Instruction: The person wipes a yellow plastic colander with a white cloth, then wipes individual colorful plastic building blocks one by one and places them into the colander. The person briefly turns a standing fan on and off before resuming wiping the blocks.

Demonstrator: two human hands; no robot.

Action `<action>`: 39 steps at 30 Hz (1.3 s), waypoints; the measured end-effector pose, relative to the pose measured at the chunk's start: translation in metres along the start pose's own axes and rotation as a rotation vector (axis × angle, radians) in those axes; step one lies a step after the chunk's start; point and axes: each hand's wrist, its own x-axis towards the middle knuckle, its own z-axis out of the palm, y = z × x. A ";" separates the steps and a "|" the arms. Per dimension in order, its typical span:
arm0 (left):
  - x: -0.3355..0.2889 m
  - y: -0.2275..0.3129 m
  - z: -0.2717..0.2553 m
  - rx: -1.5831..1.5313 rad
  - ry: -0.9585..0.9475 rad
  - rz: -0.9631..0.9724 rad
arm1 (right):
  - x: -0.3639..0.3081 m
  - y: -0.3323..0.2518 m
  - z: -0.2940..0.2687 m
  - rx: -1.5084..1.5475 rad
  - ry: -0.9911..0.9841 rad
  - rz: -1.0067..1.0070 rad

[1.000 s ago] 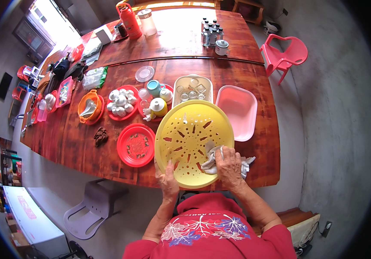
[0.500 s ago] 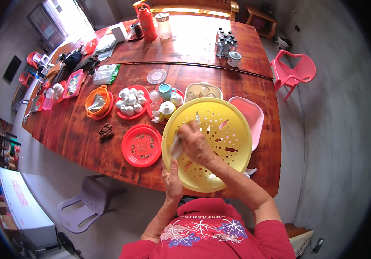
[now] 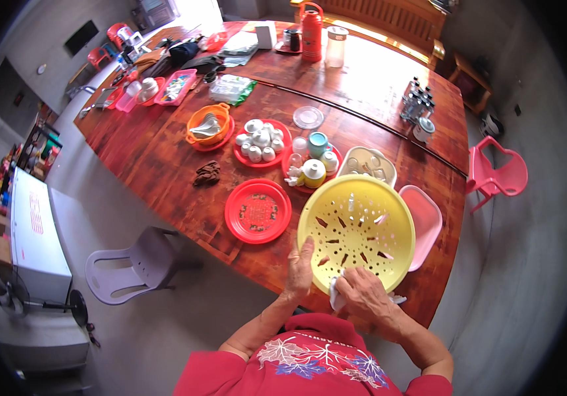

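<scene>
Yellow colander (image 3: 357, 228) in both hands, right at the tabletop (image 3: 164, 152) edge
Left hand (image 3: 300, 267) has the rim gripped around 8 o'clock, and the right hand (image 3: 364, 295) is bunched on a white cloth (image 3: 337, 295) against the rim near 6-7. Pink tub (image 3: 427, 224) sits at the colander's 3 o'clock, red plate (image 3: 257, 212) off at 9-10.

A wide fisheye on the person's head, the left of a side-by-side pair, looks steeply down and forward. The red shirt (image 3: 316, 360) fills the lower edge up close, the yellow colander (image 3: 360, 228) sits just beyond, and the wooden surface (image 3: 158, 158) recedes toward a slatted seat (image 3: 389, 28), bending near the rim.
</scene>
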 end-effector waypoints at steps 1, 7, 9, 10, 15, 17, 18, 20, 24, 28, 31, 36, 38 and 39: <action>0.000 0.001 -0.001 0.048 -0.013 -0.047 | -0.005 0.001 0.002 -0.013 0.009 -0.020; -0.014 0.025 0.001 1.059 0.023 0.714 | -0.007 0.004 -0.030 0.006 -0.047 -0.081; -0.024 0.044 -0.006 1.342 -0.265 0.916 | -0.006 0.004 -0.039 -0.016 -0.029 -0.150; -0.028 0.057 -0.006 1.368 -0.504 0.881 | -0.004 0.003 -0.045 0.045 0.016 -0.152; -0.033 0.069 -0.011 1.725 -0.947 0.762 | -0.007 0.015 -0.054 0.122 -0.040 -0.131; -0.034 0.057 -0.022 1.509 -0.837 0.891 | -0.003 0.021 -0.050 0.083 0.080 -0.144; -0.035 0.055 -0.024 1.481 -0.836 0.849 | 0.000 0.019 -0.056 0.129 0.128 -0.103; -0.038 0.059 -0.027 1.361 -0.822 0.759 | 0.006 0.023 -0.070 0.388 0.238 -0.065; -0.039 0.050 -0.025 0.887 -0.582 0.277 | 0.013 0.022 -0.078 0.535 0.607 0.095; -0.047 0.049 -0.003 0.304 -0.420 0.083 | 0.050 -0.016 -0.025 0.068 0.789 0.141; -0.046 0.047 -0.002 0.348 -0.420 0.310 | 0.061 -0.040 -0.016 -0.074 0.725 0.084; -0.045 0.055 -0.004 0.439 -0.393 0.249 | 0.078 -0.010 -0.024 0.177 0.771 0.183; -0.051 0.063 -0.002 0.465 -0.348 0.266 | 0.088 0.004 -0.027 0.360 0.803 0.256; -0.051 0.060 -0.005 0.497 -0.328 0.281 | 0.093 0.011 -0.029 0.497 0.820 0.295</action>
